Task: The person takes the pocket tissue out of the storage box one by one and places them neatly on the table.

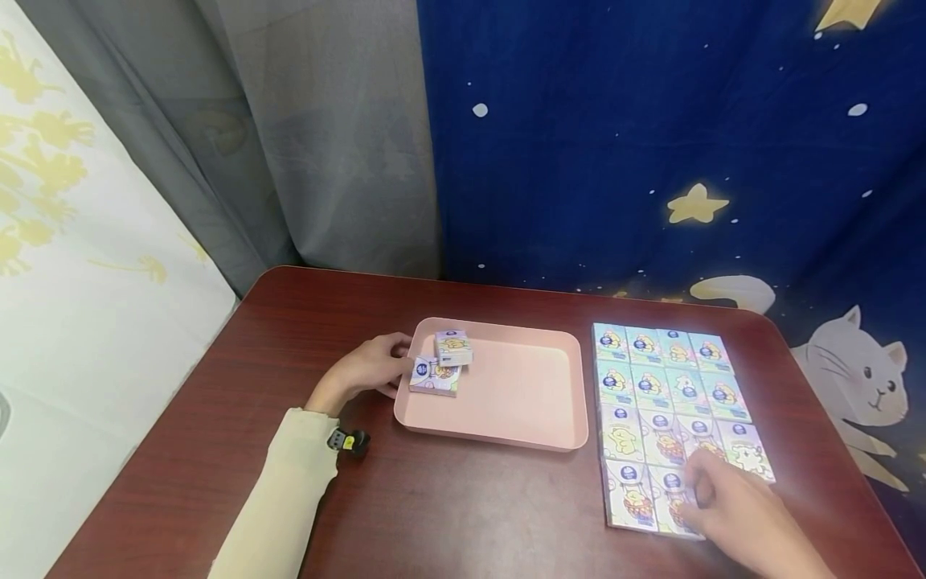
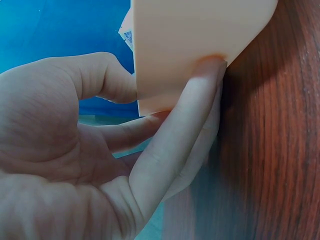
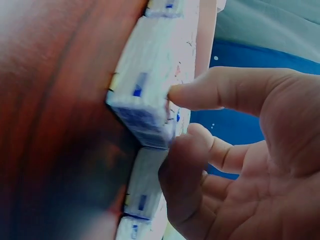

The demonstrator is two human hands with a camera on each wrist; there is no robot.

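Observation:
My left hand (image 1: 372, 366) grips the left rim of a pink tray (image 1: 521, 386); in the left wrist view its thumb is at the rim and its fingers reach beneath. Inside the tray, one small tissue pack (image 1: 453, 347) leans partly on another, a purple-printed tissue pack (image 1: 434, 379). To the right lie rows of tissue packs (image 1: 653, 390), bluish at the back and purple at the front. My right hand (image 1: 745, 515) pinches the end tissue pack (image 3: 145, 65) of the front row between bent thumb and index finger. The hand partly covers neighbouring packs.
The dark red-brown table (image 1: 463, 515) has rounded back corners. Behind it hang a grey curtain (image 1: 340, 145) and a blue curtain (image 1: 615, 145) with stars and a cat. A white patterned cloth (image 1: 87, 281) is at the left. A small black device (image 1: 350, 441) sits at the left wrist.

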